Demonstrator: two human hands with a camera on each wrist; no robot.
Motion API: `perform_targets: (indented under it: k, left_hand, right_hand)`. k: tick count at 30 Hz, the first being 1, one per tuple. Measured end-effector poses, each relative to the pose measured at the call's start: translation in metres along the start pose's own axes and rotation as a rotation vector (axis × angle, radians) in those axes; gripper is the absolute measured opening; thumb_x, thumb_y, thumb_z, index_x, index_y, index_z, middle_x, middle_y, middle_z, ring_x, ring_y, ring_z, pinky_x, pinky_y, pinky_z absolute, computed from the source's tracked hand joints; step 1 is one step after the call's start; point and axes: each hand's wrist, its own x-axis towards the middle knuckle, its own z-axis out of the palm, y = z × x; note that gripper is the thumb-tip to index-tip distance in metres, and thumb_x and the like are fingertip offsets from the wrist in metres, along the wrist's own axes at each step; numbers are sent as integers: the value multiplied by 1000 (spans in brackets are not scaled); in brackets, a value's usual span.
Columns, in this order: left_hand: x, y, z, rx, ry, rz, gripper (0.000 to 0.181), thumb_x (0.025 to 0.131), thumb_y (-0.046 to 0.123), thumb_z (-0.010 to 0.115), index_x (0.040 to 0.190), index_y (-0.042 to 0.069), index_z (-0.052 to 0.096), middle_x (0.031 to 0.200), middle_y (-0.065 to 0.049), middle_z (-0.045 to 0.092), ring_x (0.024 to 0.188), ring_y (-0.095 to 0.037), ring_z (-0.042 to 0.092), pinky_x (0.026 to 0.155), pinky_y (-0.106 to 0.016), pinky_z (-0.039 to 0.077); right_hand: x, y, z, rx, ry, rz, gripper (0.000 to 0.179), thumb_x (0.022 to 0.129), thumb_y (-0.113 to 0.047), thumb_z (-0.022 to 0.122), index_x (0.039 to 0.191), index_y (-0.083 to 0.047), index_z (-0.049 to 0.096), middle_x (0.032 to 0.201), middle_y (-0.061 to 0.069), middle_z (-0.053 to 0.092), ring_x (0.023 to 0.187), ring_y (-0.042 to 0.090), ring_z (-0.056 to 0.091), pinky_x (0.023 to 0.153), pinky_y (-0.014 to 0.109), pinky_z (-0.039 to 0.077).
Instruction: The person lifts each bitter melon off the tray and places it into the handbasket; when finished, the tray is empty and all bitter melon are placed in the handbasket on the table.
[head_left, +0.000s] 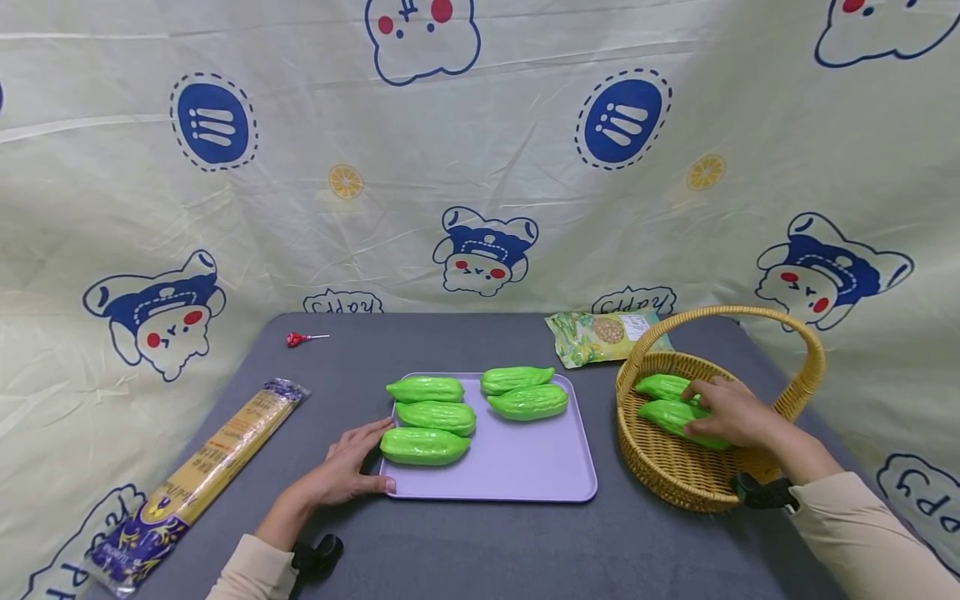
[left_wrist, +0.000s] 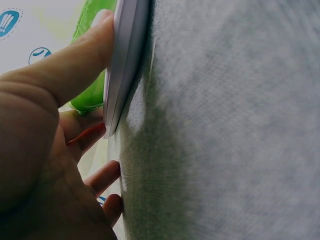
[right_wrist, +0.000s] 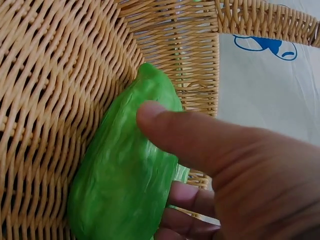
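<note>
Left hand, spread, touches tray at left edge; right hand, half-closed round nearer gourd in basket, should grip mid-body.

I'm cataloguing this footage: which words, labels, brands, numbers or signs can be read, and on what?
"happy", upside down, more than once: the backdrop.
Blue ovals: no legible word.
Long yellow-and-purple packet: printing too small and blurred to read.
Green bag: printing and white label too small to read.
Purple tray, wicker basket: no lettering visible.
</note>
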Motion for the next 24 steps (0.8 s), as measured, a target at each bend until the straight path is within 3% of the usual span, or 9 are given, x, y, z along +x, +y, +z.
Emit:
perform_targets:
  k: [6,12,24]
  left_hand:
    - [-1,0,0,-4,-1,4,87,76,39,76,145,6,34,153,-15,31,131,-42,28,97,-61,23]
    - [0,-1,0,9,11,23,86,76,39,75,145,6,36,152,-14,32,130,-40,30,96,-57,25]
    - [0,-2,1,24,22,34,86,75,40,76,144,6,37,151,-14,33,129,-39,32,95,-54,26]
  right_hand:
    - [4,-2,0,9,-24,-11,42,76,-30,76,107,-4,61,94,15,59,84,28,57,67,41,46]
    - [3,0,1,-27,4,-16,38,75,-25,77,103,-4,62,93,16,60,82,30,58,67,42,46]
    - [0,-1,0,10,0,3,41,76,-26,76,107,-3,62,97,19,58,85,33,58,68,44,47]
